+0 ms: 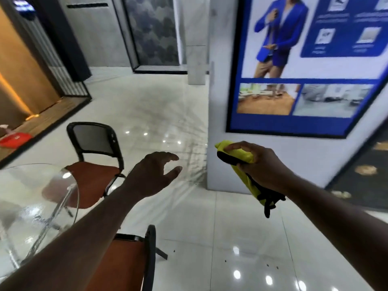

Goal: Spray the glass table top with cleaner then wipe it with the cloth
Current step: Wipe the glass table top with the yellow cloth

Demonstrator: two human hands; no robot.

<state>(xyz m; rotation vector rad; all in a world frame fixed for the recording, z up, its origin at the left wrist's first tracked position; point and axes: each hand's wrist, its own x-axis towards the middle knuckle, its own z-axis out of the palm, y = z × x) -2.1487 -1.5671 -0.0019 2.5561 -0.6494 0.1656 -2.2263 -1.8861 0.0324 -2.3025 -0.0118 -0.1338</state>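
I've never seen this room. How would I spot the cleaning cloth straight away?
Start at the big blue poster on the white wall to the right. Just below its lower left corner, the person's right hand grips the cloth, bunched up. It is the only bright yellow thing in view, edged in black, unlike the orange-seated chairs nearby.

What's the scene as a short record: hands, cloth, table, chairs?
left hand: open, empty, in the air
right hand: grips yellow cloth
cloth state: bunched, one end hanging below the hand
glass table: far left, untouched by either hand
far chair: orange seat, beside the table
near chair: orange seat, at bottom edge
spray bottle: not in view
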